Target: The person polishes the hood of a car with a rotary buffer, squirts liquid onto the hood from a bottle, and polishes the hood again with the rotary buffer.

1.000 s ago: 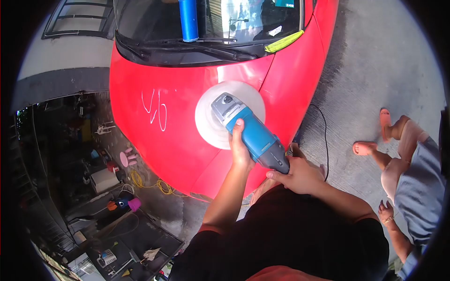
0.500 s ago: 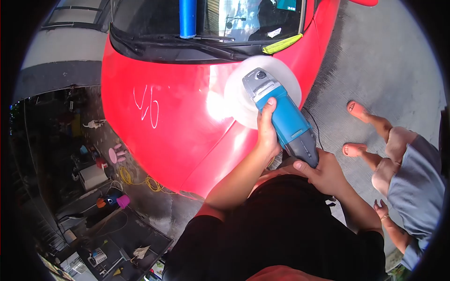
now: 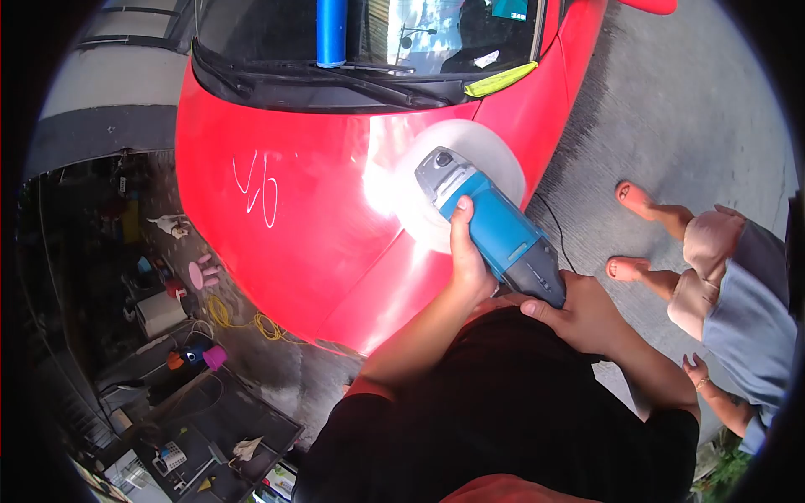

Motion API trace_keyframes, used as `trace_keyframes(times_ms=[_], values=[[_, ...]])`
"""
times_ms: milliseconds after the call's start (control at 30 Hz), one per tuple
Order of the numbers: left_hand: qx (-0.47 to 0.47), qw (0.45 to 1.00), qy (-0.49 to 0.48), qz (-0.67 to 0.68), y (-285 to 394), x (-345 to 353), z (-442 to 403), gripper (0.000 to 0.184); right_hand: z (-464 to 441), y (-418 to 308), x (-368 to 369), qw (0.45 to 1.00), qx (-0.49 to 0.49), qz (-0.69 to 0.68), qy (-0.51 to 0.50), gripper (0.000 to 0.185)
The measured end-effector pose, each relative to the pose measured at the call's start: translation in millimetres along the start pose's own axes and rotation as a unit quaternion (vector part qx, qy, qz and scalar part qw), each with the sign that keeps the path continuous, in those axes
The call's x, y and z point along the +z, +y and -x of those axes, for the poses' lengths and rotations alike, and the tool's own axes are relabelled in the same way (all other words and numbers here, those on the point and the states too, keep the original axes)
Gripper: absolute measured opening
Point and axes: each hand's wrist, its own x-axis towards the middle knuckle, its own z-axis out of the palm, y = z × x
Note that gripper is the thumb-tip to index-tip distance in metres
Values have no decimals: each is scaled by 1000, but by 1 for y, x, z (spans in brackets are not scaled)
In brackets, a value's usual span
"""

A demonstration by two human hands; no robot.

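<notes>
A blue and grey electric polisher (image 3: 501, 228) lies at a slant over the red car hood (image 3: 293, 210), its white round pad (image 3: 482, 138) against the paint near the hood's right edge. My left hand (image 3: 471, 256) is wrapped round the front of the polisher's body, thumb on top. At the dark rear handle my right hand (image 3: 583, 310) is closed. A black cord (image 3: 555, 220) runs down beside the car. Thin white looping marks (image 3: 258, 191) show on the left part of the hood.
Another person (image 3: 750, 310) in orange slippers stands close on the right. A yellow-green cloth (image 3: 501, 80) and a blue cylinder (image 3: 330, 33) are by the windshield. Lower left are a pink stool (image 3: 203, 272), coiled yellow hose (image 3: 267, 327) and a cluttered dark table (image 3: 260, 411).
The polisher and both my hands have moved a little down and toward me over the hood, the pad going slightly left. The other person's arm has shifted slightly.
</notes>
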Motion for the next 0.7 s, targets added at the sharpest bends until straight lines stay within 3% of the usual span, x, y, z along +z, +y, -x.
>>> trace_keyframes(times_ms=[167,200,233,300,500,567,700], values=[[4,996,-84,12,-22,34,-32,93,11,-7,-35,997,49,26,49,74],[3,997,-80,14,-20,41,-30,92,12,-4,-38,996,52,34,61,74],[-11,993,-102,58,-25,36,-33,79,13,-2,-37,995,57,39,74,73],[-9,991,-112,77,-29,36,-31,78,14,-5,-40,996,43,33,67,71],[-12,993,-78,92,-32,11,10,81,20,-3,-30,996,40,77,-15,71],[-32,998,3,49,-24,2,23,96,17,-4,-22,995,41,82,-48,72],[-19,998,55,17,-9,-1,35,95,6,4,-6,998,-26,3,-56,66]])
